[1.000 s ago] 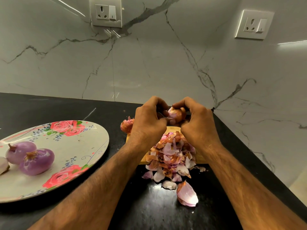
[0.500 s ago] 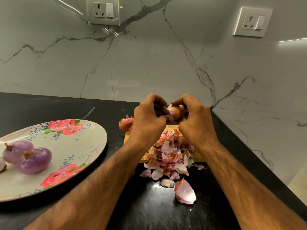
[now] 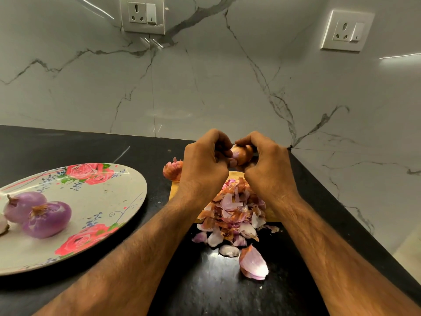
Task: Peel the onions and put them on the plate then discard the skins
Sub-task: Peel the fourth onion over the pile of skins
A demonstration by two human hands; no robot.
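Note:
My left hand [image 3: 202,165] and my right hand [image 3: 268,169] both grip a small brown-skinned onion [image 3: 242,153] held up between them, above a wooden board [image 3: 176,190]. A heap of pink and brown onion skins [image 3: 232,213] lies under my hands on the board and spills onto the black counter. Another unpeeled onion [image 3: 172,169] sits just left of my left hand. At the left, a flowered plate [image 3: 109,197] carries two peeled purple onions [image 3: 46,218], [image 3: 22,205], with part of a third at the frame's edge.
A large loose skin piece [image 3: 254,263] lies on the black counter [image 3: 91,147] near the front. The marble wall [image 3: 205,83] closes the back and right, with two sockets [image 3: 142,14], [image 3: 347,30]. The counter's right edge runs diagonally close to my right arm.
My hands stay closed round the onion, with my fingers shifting slightly on its skin. The view has dipped a little; nothing else has moved.

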